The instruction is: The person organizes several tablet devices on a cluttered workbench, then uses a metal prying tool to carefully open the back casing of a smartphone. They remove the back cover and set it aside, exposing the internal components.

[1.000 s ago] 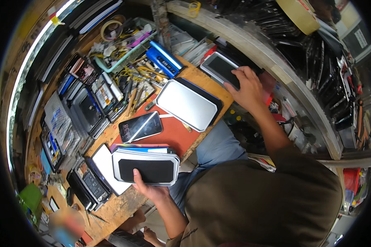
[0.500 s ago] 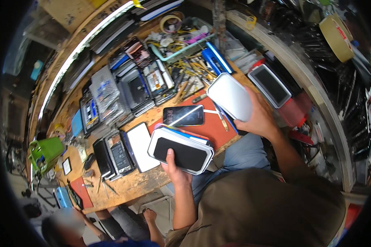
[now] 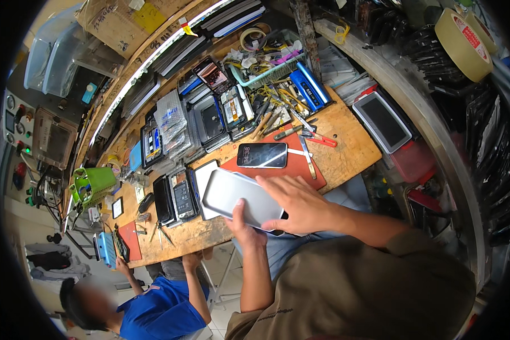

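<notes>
A pale silver-grey lid (image 3: 232,192), a shallow rounded rectangle with a raised rim, lies over the case in front of me. My left hand (image 3: 246,229) holds the stack from the near side, thumb on the lid's face and the other fingers hidden below. At the right end my right hand (image 3: 300,204) grips the lid, its fingers reaching across the top and its thumb at the near edge. The lid hides the case's dark face. Just beyond, a black smartphone (image 3: 262,155) with a lit screen rests on a red mat (image 3: 314,173).
A red-handled tool (image 3: 322,139) and a slim blade-like tool (image 3: 307,158) lie beside the phone. Opened devices (image 3: 181,192) sit left on the wooden bench (image 3: 354,150). A green basket (image 3: 272,73) of parts stands behind. Another person in a blue shirt (image 3: 161,309) sits at left.
My right hand has moved left and brought the pale lid over the dark-faced case in my left hand. The view has shifted, showing more of the person at left.
</notes>
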A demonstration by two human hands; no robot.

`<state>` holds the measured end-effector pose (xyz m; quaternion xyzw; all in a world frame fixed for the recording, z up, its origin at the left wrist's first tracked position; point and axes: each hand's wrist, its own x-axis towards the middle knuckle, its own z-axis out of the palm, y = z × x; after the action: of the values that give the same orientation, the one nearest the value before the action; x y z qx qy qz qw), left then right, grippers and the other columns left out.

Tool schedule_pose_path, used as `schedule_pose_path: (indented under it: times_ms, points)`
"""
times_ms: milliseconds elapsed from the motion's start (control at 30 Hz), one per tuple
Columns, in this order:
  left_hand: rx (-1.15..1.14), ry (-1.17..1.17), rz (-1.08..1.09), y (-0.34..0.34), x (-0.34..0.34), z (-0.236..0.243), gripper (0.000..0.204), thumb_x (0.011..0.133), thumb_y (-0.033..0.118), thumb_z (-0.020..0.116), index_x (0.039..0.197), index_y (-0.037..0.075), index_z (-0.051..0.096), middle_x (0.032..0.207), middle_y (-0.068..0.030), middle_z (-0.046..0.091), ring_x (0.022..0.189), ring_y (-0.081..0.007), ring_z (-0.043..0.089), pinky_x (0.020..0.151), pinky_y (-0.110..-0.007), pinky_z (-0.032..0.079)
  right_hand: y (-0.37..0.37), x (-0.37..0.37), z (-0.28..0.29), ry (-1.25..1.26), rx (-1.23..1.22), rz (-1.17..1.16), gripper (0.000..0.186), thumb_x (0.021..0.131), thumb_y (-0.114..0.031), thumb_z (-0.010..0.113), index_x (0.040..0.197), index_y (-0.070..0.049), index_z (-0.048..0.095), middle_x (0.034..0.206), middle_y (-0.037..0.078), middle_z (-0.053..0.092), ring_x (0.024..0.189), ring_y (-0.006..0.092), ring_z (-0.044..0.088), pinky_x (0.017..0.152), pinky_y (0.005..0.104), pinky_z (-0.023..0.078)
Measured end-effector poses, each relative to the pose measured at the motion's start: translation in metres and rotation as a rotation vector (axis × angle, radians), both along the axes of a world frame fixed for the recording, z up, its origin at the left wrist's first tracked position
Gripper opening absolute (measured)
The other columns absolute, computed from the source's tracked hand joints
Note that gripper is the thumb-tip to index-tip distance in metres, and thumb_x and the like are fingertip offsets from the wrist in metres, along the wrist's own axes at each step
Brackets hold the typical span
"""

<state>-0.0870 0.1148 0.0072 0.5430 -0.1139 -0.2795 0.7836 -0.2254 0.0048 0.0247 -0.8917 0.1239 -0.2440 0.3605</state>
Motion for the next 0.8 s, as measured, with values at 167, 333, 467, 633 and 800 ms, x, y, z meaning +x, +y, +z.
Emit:
schedule_pose_path:
  times_ms: [167, 333, 467, 633, 800]
  points:
    - [-0.369, 0.05, -0.197, 0.028, -0.005, 0.013, 0.073, 0.092, 0.04, 0.063, 0.149, -0.002, 0.048, 0.138, -0.0206, 0.062, 0.123, -0.0352, 0.066, 0.107, -0.05, 0.053, 0.015, -0.008, 0.006, -0.195, 0.551, 0.146, 0.086, 0.093, -0.037, 0.079, 0.155, 0.006, 0.037, 0.142, 0.031, 0.058, 0.134, 0.0434, 0.059, 0.11, 0.047, 0.048]
    - [-0.105, -0.127, -0.197, 0.034, -0.018, -0.006, 0.087, 0.093, 0.056, 0.064, 0.156, -0.001, 0.042, 0.146, -0.0177, 0.057, 0.137, -0.0329, 0.057, 0.116, -0.047, 0.047, 0.033, -0.009, 0.013, -0.355, 0.678, 0.023, 0.069, 0.089, -0.022, 0.084, 0.143, 0.004, 0.049, 0.126, 0.017, 0.068, 0.118, 0.0221, 0.066, 0.102, 0.0384, 0.052]
    - [-0.487, 0.01, -0.582, 0.009, -0.028, -0.009, 0.132, 0.079, 0.094, 0.053, 0.169, 0.005, 0.015, 0.17, -0.0141, 0.03, 0.158, -0.0324, 0.029, 0.13, -0.05, 0.023, 0.031, -0.05, 0.048, -0.482, 1.091, -0.229, 0.063, 0.088, -0.012, 0.083, 0.144, 0.0, 0.054, 0.126, 0.01, 0.069, 0.114, 0.0179, 0.066, 0.102, 0.0349, 0.052]
    - [-0.239, -0.699, -0.869, -0.067, -0.051, -0.014, 0.07, 0.096, 0.03, 0.075, 0.153, 0.002, 0.043, 0.143, -0.0203, 0.054, 0.135, -0.0323, 0.053, 0.117, -0.047, 0.038, 0.076, -0.145, 0.126, -0.536, 0.785, -0.617, 0.075, 0.083, -0.013, 0.081, 0.15, 0.002, 0.052, 0.131, 0.011, 0.068, 0.118, 0.0197, 0.065, 0.105, 0.0339, 0.049]
    - [0.127, -1.872, -0.511, -0.092, -0.061, -0.043, 0.072, 0.082, 0.017, 0.077, 0.149, 0.008, 0.053, 0.135, -0.0289, 0.056, 0.136, -0.0444, 0.049, 0.123, -0.064, 0.024, 0.195, -0.24, 0.171, -0.539, 0.298, -1.359, 0.084, 0.078, -0.015, 0.083, 0.152, 0.004, 0.049, 0.13, 0.013, 0.068, 0.119, 0.0228, 0.065, 0.106, 0.0364, 0.049]
